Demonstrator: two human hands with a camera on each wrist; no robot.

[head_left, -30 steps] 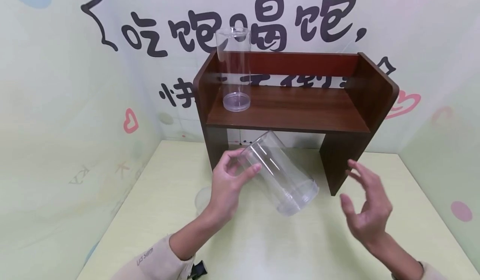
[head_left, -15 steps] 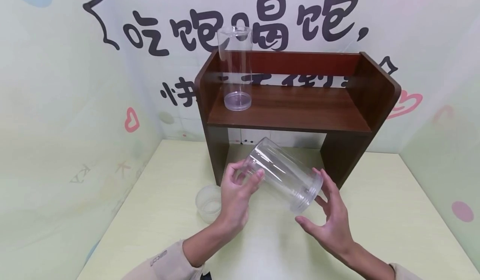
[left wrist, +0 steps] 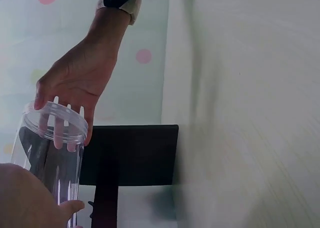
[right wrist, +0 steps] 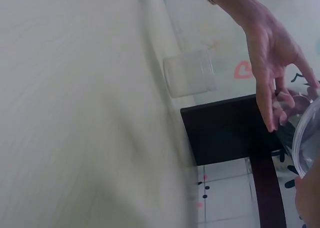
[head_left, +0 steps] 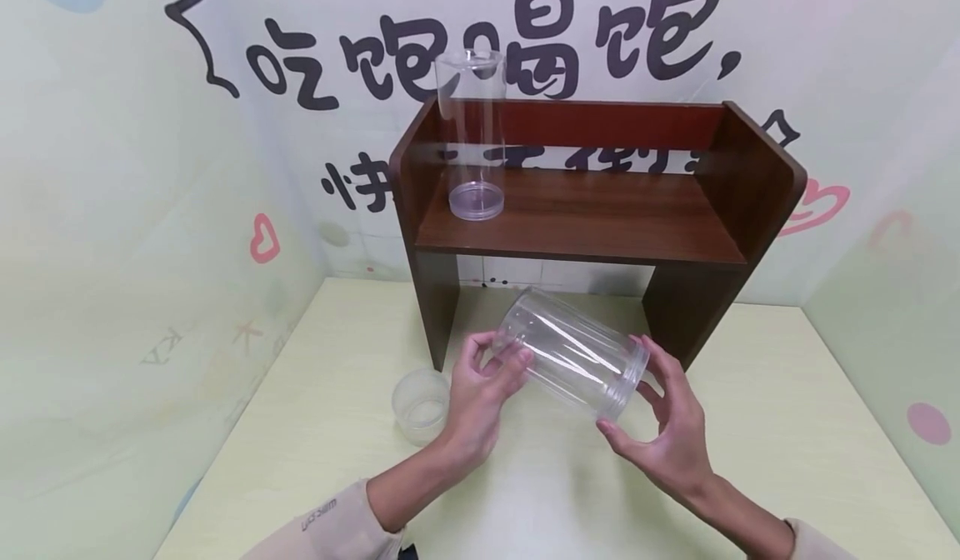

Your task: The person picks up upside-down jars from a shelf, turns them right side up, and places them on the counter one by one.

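Observation:
A clear plastic jar (head_left: 566, 352) is tilted in front of the shelf, held off the table between both hands. My left hand (head_left: 480, 397) grips its left, upper end, thumb on the near side. At the lower right end, my right hand (head_left: 671, 427) holds the ringed rim between thumb and fingers. In the left wrist view, the right hand's fingers (left wrist: 59, 133) show around and through this ringed end of the jar (left wrist: 55, 120). Whether a lid sits on it, I cannot tell. The right wrist view shows the left hand (right wrist: 275, 50) on the jar's far end.
A dark brown wooden shelf (head_left: 600, 218) stands at the back of the pale table (head_left: 315, 477). Another tall clear jar (head_left: 477, 139) is upright on its upper board, at the left. A small translucent cup (head_left: 420, 406) sits left of my left hand. Patterned walls enclose the table.
My right hand has come in from the right and taken hold of the jar's ringed end. The jar has turned closer to level, and the left hand has moved slightly right and down.

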